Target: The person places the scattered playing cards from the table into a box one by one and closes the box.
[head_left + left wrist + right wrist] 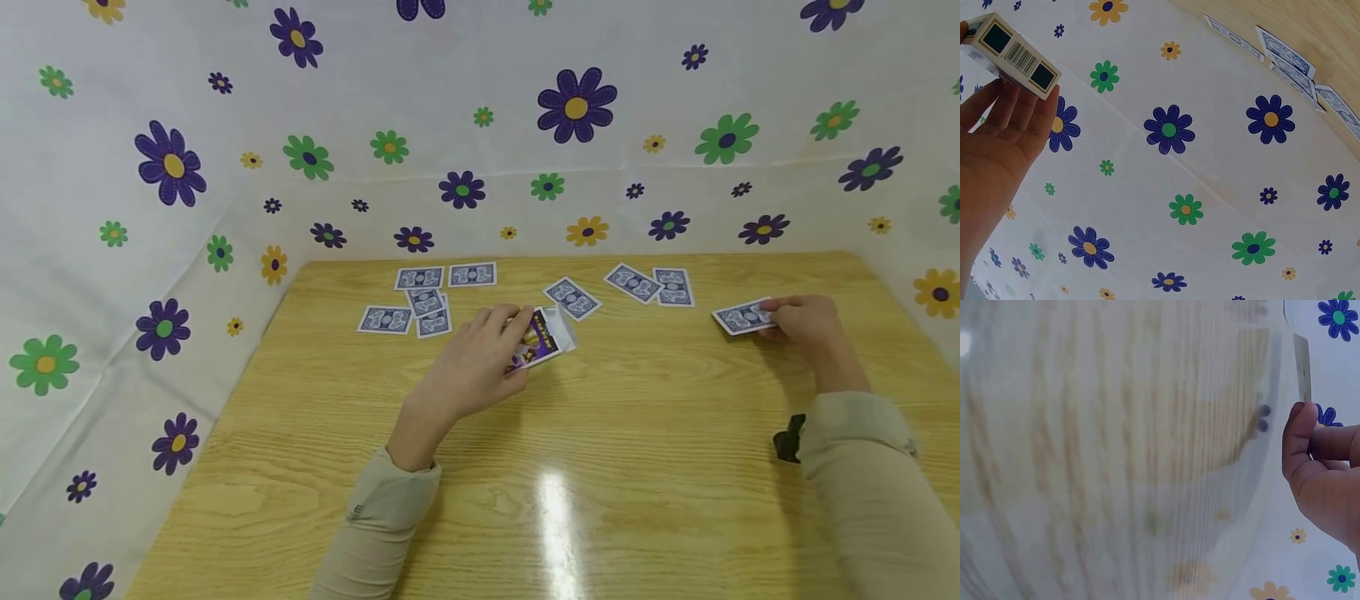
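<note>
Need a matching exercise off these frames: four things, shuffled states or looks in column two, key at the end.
Column one:
1. left hand
2. right hand
3. tabletop
4. cloth

Column two:
A. pinches a blue-backed playing card
B. white, printed with flowers
C. holds a purple-fronted card box
D. yellowish wood grain

Pairs: 1-C; 2-A; 3-D; 4-B
</note>
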